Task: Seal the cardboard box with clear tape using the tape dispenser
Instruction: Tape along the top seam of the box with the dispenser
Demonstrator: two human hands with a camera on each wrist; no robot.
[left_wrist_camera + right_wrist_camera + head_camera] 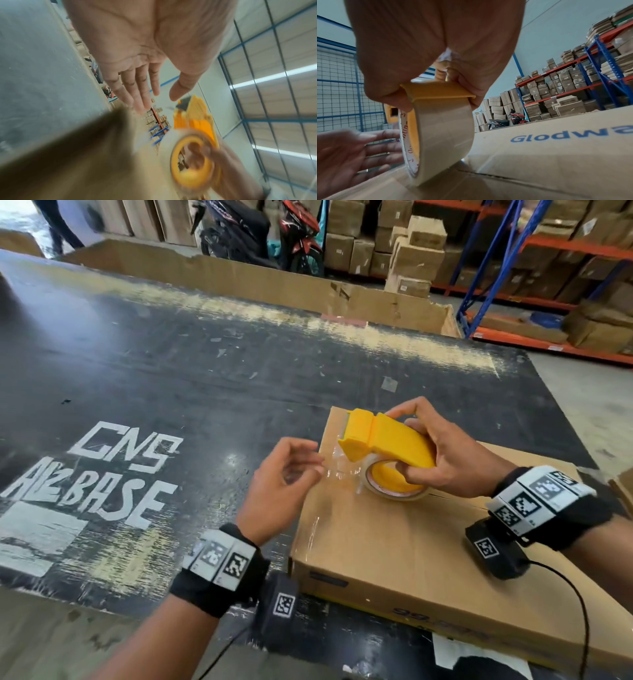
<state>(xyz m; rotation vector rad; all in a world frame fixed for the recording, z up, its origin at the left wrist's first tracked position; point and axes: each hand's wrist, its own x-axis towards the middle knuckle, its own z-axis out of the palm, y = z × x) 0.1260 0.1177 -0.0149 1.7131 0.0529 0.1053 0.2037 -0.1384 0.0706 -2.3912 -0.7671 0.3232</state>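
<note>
While our right hand (442,453) gripped the yellow tape dispenser (383,440), fingers curled round its plastic body and one hooked through the core, the roll (443,135) stood on edge on the cardboard box (428,553), touching the lid near its far left corner. The box lay flat on the dark, scuffed table (171,364), its flap seam running away to our right under the roll. The loose end of clear tape (337,463) — crinkled, glossy, hard to trace — hung off the dispenser's mouth toward our left hand (281,491), the nearer one, just beside it. Its fingers were open and loosely bent; we could not tell whether they touched the film. We judged the next move turned on that — catching the end and pressing it over the box's left edge, in line with the seam.
</note>
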